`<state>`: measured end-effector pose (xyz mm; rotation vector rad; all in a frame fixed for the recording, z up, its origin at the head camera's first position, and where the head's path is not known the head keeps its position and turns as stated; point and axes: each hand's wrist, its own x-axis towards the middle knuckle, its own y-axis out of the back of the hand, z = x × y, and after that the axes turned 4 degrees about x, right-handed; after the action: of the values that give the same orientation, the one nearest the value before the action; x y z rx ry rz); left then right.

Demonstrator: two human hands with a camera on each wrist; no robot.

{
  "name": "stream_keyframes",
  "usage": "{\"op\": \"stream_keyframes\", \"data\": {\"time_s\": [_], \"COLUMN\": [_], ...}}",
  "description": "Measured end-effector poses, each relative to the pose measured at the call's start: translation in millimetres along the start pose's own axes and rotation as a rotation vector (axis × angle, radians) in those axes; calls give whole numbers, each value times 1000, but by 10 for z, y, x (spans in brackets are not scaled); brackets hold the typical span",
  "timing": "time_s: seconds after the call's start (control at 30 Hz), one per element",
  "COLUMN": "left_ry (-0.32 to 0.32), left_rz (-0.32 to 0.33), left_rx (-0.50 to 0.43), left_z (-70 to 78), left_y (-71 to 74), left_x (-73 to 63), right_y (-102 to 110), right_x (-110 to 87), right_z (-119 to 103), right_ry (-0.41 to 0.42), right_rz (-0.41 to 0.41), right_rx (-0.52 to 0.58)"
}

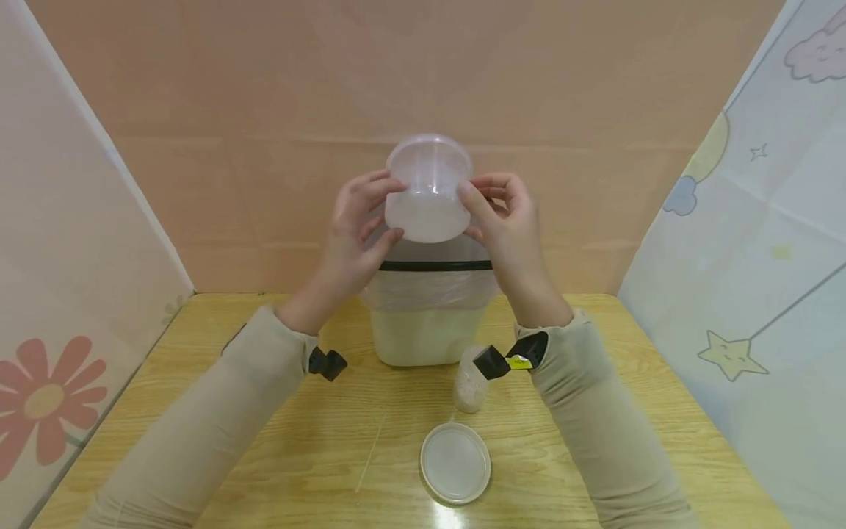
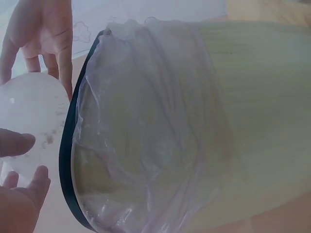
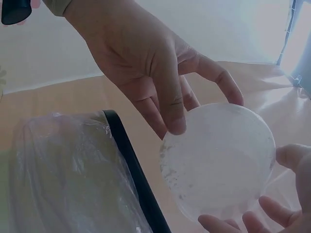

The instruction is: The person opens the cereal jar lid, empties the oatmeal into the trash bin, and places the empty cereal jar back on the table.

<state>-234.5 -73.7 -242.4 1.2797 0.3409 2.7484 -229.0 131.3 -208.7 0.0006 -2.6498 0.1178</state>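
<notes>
A clear round plastic tub (image 1: 428,213) is held up over the bin, tilted. My left hand (image 1: 353,228) grips its left side, with thumb and fingers spread along the wall. On the opposite side my right hand (image 1: 507,228) pinches it between thumb and fingers. Small dark specks mark the tub's frosted surface in both wrist views. Just below stands a pale bin (image 1: 426,330) with a black rim band (image 1: 436,266) and a thin translucent bag (image 2: 141,111) folded over its edge. The bin's inside is hidden from every view.
On the wooden table (image 1: 297,455), a round translucent lid (image 1: 456,464) lies near the front. Between it and the bin is a small clear container (image 1: 471,389) with whitish contents, partly behind the right wrist camera. A thin pale strip (image 1: 371,452) lies left of the lid.
</notes>
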Motion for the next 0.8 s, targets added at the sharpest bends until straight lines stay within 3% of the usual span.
{"op": "stream_keyframes", "data": {"time_s": [0.2, 0.33, 0.53, 0.63, 0.8], "left_ry": [22, 25, 142, 194, 222], "left_rz": [5, 51, 103, 101, 69], "left_rx": [-165, -225, -344, -383, -430], "left_z": [20, 46, 101, 140, 180], "left_y": [2, 1, 12, 27, 62], "left_x": [-60, -82, -124, -161, -263], "right_y": [25, 15, 10, 29, 94], "right_x": [-66, -108, -217, -285, -413], "right_z": [40, 65, 66, 71, 126], "right_ry": [81, 177, 273, 311, 396], "right_rz": [-17, -46, -82, -116, -184], "right_rx": [-51, -27, 49, 114, 140]}}
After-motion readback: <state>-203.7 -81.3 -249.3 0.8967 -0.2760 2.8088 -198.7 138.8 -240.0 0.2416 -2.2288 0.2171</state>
